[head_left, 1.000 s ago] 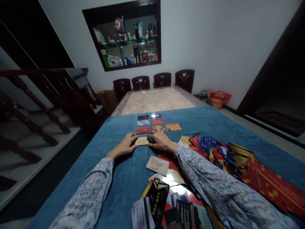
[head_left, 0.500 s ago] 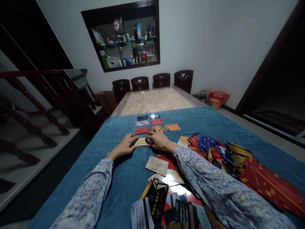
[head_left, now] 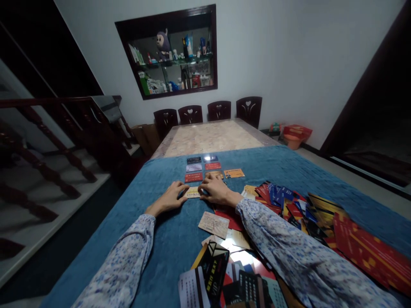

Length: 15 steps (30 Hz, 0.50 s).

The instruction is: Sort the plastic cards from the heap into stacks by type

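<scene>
A pale yellow card [head_left: 193,192] lies on the blue cloth, gripped at its two ends. My left hand [head_left: 171,197] has thumb and fingers closed on its left end, and my right hand [head_left: 217,191] pinches the right end, hiding part of it. Just beyond lie cards in two columns: a red card [head_left: 193,177], a silver card [head_left: 194,167] and a black card [head_left: 194,160] on the left. On the right are a blue card [head_left: 210,158], a red card [head_left: 212,165] and a partly covered brown-gold card [head_left: 214,173]. An orange card [head_left: 234,173] sits right of them.
Loose cards are heaped nearby, with a beige card [head_left: 213,224] and a black VIP card [head_left: 215,273] on top. More cards [head_left: 308,214] spread beyond my right forearm. The blue cloth [head_left: 135,239] covers the near table; chairs [head_left: 219,110] stand at the far end.
The whole view has shifted slightly, moving everything a little right and down. Both hands keep their places at the pale yellow card's ends; the other cards lie as before.
</scene>
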### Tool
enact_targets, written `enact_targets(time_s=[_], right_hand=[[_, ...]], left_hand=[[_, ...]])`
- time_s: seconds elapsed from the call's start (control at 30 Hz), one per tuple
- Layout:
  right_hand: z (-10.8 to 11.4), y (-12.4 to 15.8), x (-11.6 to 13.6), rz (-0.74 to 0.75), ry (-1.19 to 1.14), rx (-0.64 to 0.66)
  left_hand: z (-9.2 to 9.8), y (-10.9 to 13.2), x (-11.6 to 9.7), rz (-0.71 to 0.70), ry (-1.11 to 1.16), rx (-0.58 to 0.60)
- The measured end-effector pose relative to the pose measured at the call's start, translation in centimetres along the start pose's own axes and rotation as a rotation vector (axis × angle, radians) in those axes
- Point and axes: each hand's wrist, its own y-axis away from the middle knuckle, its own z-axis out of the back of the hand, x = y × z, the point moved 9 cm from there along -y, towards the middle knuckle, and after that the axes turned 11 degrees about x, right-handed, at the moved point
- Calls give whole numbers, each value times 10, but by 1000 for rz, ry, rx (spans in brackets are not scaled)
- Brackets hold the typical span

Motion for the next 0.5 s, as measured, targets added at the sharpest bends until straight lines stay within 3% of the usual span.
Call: enact_targets(time_s=[0.3,0.5], right_hand=[[2,0,1,7,1,2],[17,9,0,-16,32,-10]], left_hand=[[1,1,-3,19,-43,16],[7,3,-7,32,-104,-51]])
